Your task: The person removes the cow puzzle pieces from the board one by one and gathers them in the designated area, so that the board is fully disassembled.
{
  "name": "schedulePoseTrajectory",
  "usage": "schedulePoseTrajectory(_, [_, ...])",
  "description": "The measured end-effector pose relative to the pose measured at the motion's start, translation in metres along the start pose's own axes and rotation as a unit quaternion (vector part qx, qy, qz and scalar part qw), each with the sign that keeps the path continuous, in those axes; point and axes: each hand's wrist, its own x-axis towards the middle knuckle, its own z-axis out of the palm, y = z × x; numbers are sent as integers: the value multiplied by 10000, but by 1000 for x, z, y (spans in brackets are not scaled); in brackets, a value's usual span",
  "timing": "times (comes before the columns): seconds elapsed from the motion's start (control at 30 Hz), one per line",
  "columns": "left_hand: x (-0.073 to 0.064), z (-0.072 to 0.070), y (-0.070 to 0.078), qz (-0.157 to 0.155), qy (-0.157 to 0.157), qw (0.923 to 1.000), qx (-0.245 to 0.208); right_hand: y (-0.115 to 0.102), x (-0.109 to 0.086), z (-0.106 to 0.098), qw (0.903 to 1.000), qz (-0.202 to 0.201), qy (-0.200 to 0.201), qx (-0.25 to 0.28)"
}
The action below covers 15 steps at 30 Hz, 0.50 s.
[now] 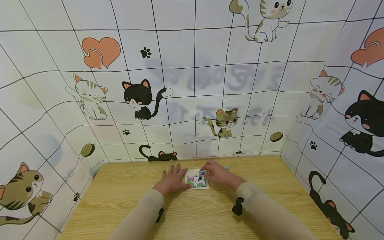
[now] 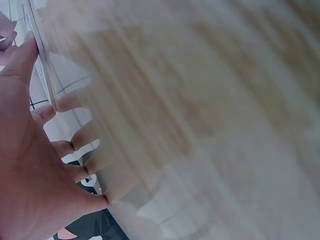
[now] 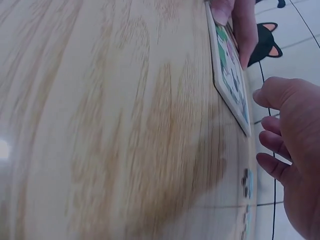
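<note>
A small white-framed jigsaw board with a black-and-white cow picture lies on the wooden table. My left hand rests at its left side with fingers spread, the thumb on the frame's lower left. In the left wrist view those fingertips touch the table and the thumb lies along the board's edge. Over the board's upper right corner, my right hand pinches a blue puzzle piece. The right wrist view shows this hand beside the board, the piece hidden from that side.
More light blue puzzle pieces lie on the table behind the right hand; the right wrist view shows several loose pieces along there. A cat-patterned sheet rises at the table's back edge and both sides. The wooden table extends toward me.
</note>
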Motion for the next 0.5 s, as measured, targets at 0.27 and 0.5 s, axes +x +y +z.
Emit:
schedulePoseTrajectory(0.27, [-1, -1, 0, 8, -28, 10000, 25, -7, 9, 3, 9979, -384, -332, -392])
schedulePoseTrajectory(0.5, [-1, -1, 0, 8, -28, 10000, -10, -10, 11, 1, 9970, -251, -602, -423])
